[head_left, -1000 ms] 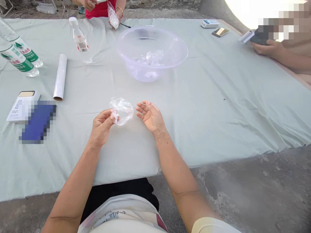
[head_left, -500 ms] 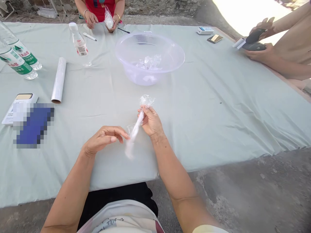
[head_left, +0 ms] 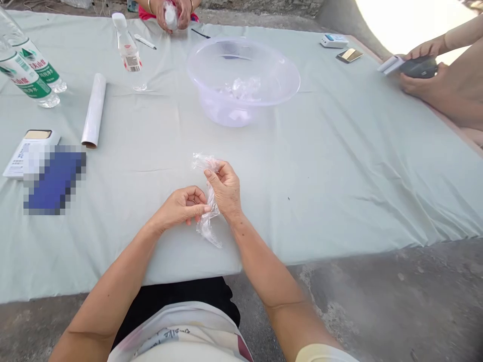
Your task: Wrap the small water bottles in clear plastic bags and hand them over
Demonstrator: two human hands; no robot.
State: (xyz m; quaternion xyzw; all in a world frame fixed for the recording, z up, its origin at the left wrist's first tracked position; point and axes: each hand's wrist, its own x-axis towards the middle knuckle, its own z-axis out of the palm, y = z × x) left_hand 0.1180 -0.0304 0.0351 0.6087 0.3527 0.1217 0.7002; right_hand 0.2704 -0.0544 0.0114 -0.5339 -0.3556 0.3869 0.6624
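Note:
A crumpled strip of clear plastic film point(head_left: 208, 229) hangs between my hands, above the near part of the cloth-covered table. My right hand point(head_left: 225, 190) pinches its upper part between thumb and fingers, and a loose ruffled end sticks out to the left above the thumb. Lower down, my left hand point(head_left: 184, 205) grips the film with thumb and fingertips, the tail dangling below. Beyond my hands stands a translucent purple basin point(head_left: 217, 108) with crumpled clear film point(head_left: 245, 89) inside.
At left lie a roll of plastic film point(head_left: 94, 111), a white box point(head_left: 18, 161) and a blurred blue item point(head_left: 56, 181), near water bottles point(head_left: 28, 80). A small bottle point(head_left: 130, 58) and pen point(head_left: 145, 41) stand farther back. Another person's hands point(head_left: 177, 14) hold something white; someone at right holds a dark object point(head_left: 418, 67).
My left hand has closed on the film, where its fingers were spread before. The film's top end now leans left. Across the table, the other person's hands have come together around the white thing.

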